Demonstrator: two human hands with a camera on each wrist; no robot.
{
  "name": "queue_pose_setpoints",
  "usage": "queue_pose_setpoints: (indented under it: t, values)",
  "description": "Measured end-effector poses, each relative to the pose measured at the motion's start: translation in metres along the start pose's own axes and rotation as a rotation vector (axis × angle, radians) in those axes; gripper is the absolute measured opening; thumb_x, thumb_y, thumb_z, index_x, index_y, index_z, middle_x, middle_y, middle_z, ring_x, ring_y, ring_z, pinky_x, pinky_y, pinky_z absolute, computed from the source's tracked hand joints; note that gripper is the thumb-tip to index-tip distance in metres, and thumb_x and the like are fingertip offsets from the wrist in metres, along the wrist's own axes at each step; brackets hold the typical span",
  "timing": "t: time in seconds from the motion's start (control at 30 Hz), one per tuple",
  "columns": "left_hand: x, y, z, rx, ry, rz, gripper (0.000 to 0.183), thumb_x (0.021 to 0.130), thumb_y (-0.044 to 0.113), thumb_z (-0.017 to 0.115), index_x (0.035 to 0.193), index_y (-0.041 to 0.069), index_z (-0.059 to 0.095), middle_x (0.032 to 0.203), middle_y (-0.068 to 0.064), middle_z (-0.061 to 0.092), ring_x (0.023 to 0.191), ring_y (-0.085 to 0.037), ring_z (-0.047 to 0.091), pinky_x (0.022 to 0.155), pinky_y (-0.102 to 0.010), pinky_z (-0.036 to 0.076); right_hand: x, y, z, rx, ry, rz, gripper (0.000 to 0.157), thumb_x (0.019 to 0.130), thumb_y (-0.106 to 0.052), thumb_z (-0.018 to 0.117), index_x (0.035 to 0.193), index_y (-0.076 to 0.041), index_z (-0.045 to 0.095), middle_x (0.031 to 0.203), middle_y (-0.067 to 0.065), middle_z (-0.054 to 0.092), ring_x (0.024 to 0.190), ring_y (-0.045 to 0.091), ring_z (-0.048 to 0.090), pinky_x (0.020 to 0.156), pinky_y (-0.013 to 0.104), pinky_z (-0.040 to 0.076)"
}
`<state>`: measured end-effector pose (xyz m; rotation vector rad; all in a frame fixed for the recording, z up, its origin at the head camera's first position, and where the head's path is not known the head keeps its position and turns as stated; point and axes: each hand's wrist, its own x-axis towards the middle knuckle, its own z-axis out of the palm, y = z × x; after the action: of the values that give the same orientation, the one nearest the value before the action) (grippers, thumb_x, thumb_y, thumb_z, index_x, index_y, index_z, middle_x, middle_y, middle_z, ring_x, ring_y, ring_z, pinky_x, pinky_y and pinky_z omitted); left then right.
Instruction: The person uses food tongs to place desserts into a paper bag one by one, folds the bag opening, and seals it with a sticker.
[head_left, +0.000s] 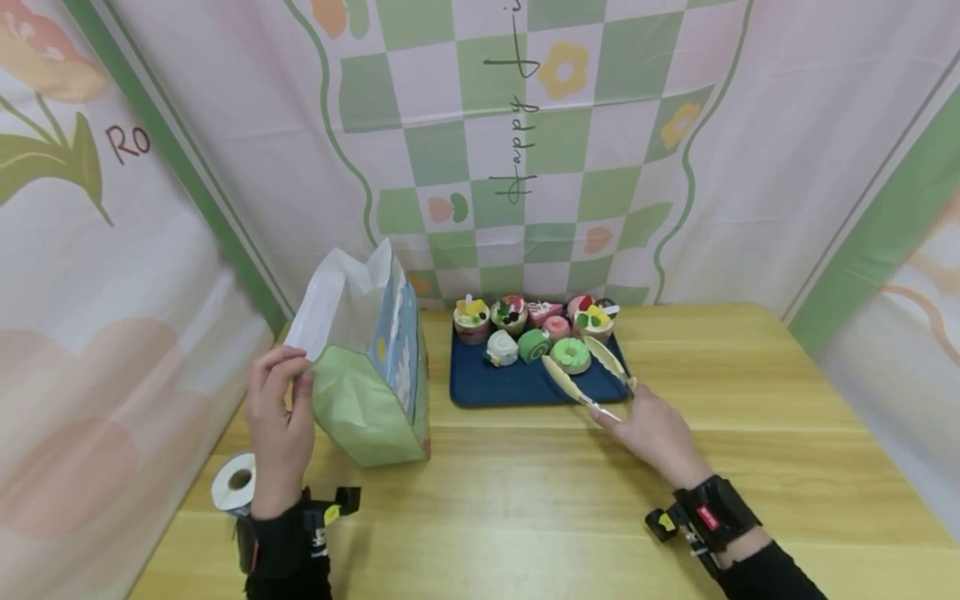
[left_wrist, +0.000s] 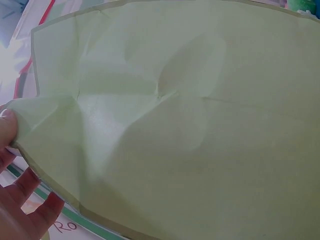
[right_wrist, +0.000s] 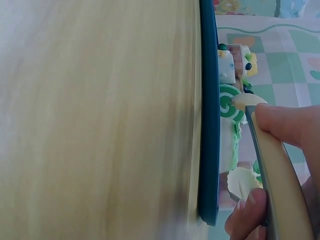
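Observation:
My left hand [head_left: 281, 417] pinches the near left rim of an upright paper bag [head_left: 360, 408], whose mouth gapes upward; its pale green side [left_wrist: 150, 125] fills the left wrist view. Farther right, my right hand [head_left: 660, 433] holds cream-tipped tongs [head_left: 567, 386] over a dark blue tray [head_left: 491, 392]. The spread tong arms stand on either side of a green donut [head_left: 572, 356]. Beside the donut lie a green swirl roll [head_left: 535, 345] and a white roll cake [head_left: 502, 348]. In the right wrist view, thumb and fingers wrap the tongs [right_wrist: 282, 185].
Dessert cups [head_left: 472, 323] line the tray's back, with a pink cake slice [head_left: 543, 312] and a small pink piece [head_left: 557, 327] among them. A white paper roll [head_left: 234, 482] stands by my left wrist. Printed cloth [head_left: 495, 167] hangs behind the wooden table [head_left: 510, 517].

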<state>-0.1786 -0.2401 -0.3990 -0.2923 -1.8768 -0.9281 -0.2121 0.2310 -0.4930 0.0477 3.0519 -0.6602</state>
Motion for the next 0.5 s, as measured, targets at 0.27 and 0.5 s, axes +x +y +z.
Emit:
queue_pose_setpoints:
  t: [0.27, 0.5]
  values:
    - [-0.0005, -0.0031, 0.0001, -0.010, -0.007, -0.001, 0.009, 0.085, -0.015, 0.061, 0.091, -0.009, 0.063, 0.109, -0.025, 0.059, 0.108, -0.017, 0.055, 0.098, -0.012, 0.039, 0.0010, -0.0019, 0.0043, 0.011, -0.019, 0.019, 0.116, 0.080, -0.078, 0.054, 0.142, 0.018, 0.032, 0.125, 0.043, 0.053, 0.088, 0.037, 0.065, 0.061, 0.043, 0.054]
    - [-0.0014, -0.0044, 0.0002, -0.014, -0.014, -0.011, 0.008, 0.086, -0.014, 0.060, 0.092, -0.008, 0.063, 0.109, -0.024, 0.058, 0.108, -0.019, 0.055, 0.098, -0.013, 0.039, 0.0012, -0.0048, 0.0074, -0.002, -0.015, 0.024, 0.119, 0.081, -0.081, 0.049, 0.143, 0.018, 0.029, 0.131, 0.045, 0.047, 0.106, 0.055, 0.059, 0.074, 0.056, 0.055]
